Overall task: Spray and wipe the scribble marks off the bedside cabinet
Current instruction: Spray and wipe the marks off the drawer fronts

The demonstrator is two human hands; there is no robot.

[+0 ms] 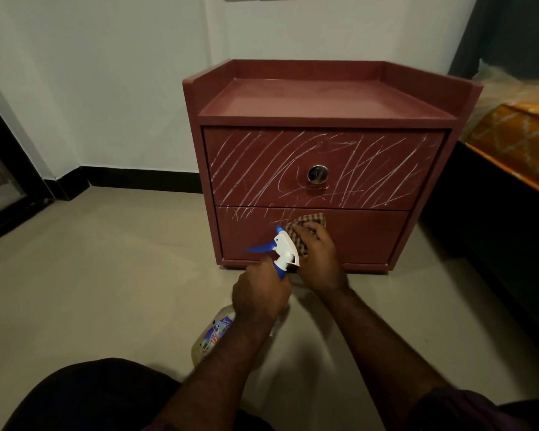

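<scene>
The reddish-brown bedside cabinet (324,101) stands on the pale tiled floor (106,275) against a white wall (106,88), filling the view from twelve to three o'clock. Its upper drawer (255,185) is crossed edge to edge by slanting white scribble marks (371,169), which run all round the round chrome knob (317,174) at the drawer's middle. On the lower drawer (371,241) a few marks show only toward its eleven o'clock corner; the rest of that front looks plain. The right hand (319,259) lies against the lower drawer near its top edge, fingers curled over a bunched brown checked cloth (312,219) and pressing it to the wood just at three o'clock of the marks left there. The left hand (259,293) sits just at eight o'clock of the right one, fingers wrapped tight round the neck of a spray bottle (285,248); the white head and blue trigger stick up above the fist, nozzle toward the drawer, and the labelled clear body hangs below the wrist toward seven o'clock. A black skirting board (143,177) runs along the wall at nine o'clock of the cabinet. At three o'clock lies an orange patterned mattress (517,141) on a dark base. A dark-clothed knee (91,396) fills the seven o'clock corner.
</scene>
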